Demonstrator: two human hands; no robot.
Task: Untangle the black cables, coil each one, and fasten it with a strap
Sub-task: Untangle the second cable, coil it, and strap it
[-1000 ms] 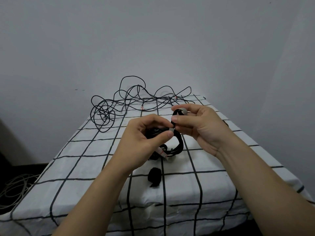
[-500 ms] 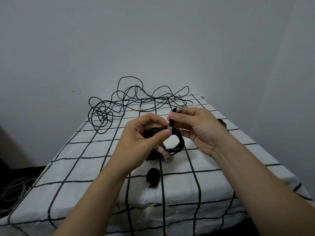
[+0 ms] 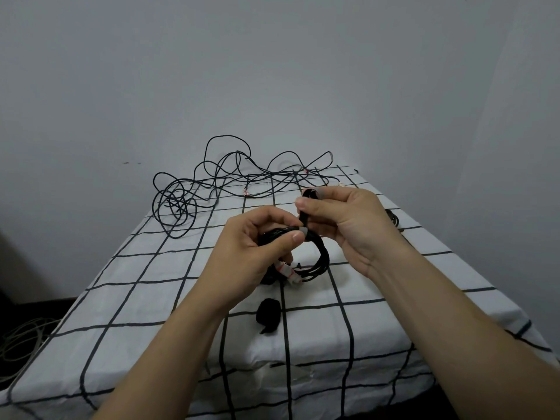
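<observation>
My left hand (image 3: 257, 253) grips a coiled black cable (image 3: 321, 262) above the table's middle, thumb pressing its top. White-and-red taped ends (image 3: 288, 272) hang below the coil. My right hand (image 3: 345, 225) pinches a black strap (image 3: 304, 218) that rises from the coil's top, its grey-backed end (image 3: 315, 193) curling over my fingers. A tangle of black cables (image 3: 230, 180) lies at the table's far end. A black roll of strap (image 3: 268, 312) sits on the cloth nearer to me.
The table carries a white cloth with a black grid (image 3: 151, 298) and stands against a grey wall. Another dark cable piece (image 3: 394, 221) lies at the right edge behind my right hand. Pale cables (image 3: 21, 341) lie on the floor at lower left.
Both hands with the coil and strap have stayed nearly in place. My right hand's grip has slid slightly along the strap, pulling it upright above the coil.
</observation>
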